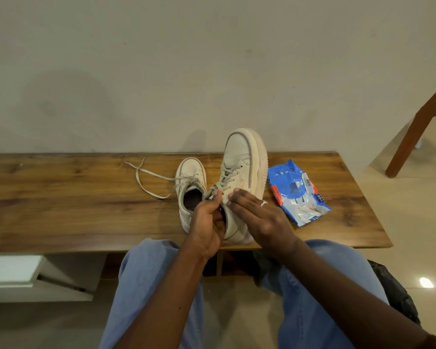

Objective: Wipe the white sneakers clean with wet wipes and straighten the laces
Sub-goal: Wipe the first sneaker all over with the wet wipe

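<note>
Sneaker (pixel 239 167) (toe raised) is clamped at its collar by left grip (pixel 207 222), right grip (pixel 257 212) flat against it.

Heel and collar of raised sneaker (pixel 239 159) hidden behind left hand (pixel 208 222) and right hand (pixel 259 217). A white scrap (pixel 228 202) under the right fingertips is too small to identify. Wet wipes pack (pixel 296 191) print unreadable. Worktop (pixel 61 197) cut off at left edge.
</note>
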